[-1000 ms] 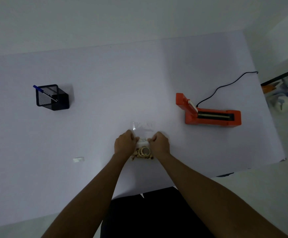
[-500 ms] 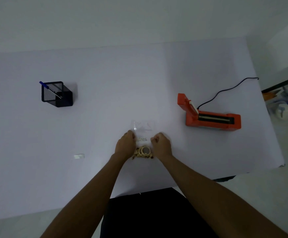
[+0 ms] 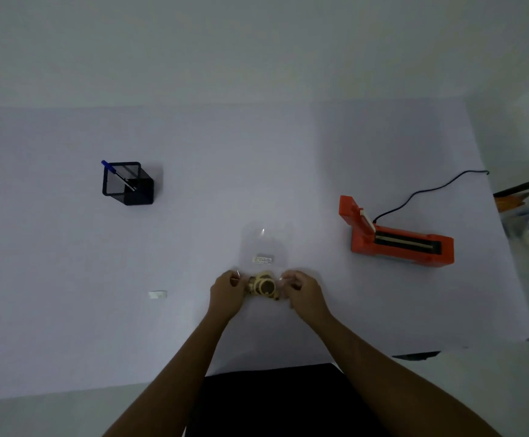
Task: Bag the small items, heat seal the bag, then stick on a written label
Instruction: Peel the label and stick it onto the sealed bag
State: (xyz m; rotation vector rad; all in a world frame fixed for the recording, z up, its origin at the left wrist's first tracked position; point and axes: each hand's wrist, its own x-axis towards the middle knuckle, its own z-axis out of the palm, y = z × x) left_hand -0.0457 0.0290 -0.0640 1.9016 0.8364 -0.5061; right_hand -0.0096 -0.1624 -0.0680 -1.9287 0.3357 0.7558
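Near the middle of the counter's (image 3: 67, 310) front edge, the left hand (image 3: 226, 293) and right hand (image 3: 302, 293) are each pinching a side of the clear bag (image 3: 264, 247), grip clamped on the plastic. The small items (image 3: 263, 287), pale rings, are bunching at the bag's near end between the hands. The heat sealer (image 3: 398, 239) is sitting open toward the right edge. Since the thin film looks slippery, one pinch could slide off, or the rings could spill out if the open end tips downward in transit.
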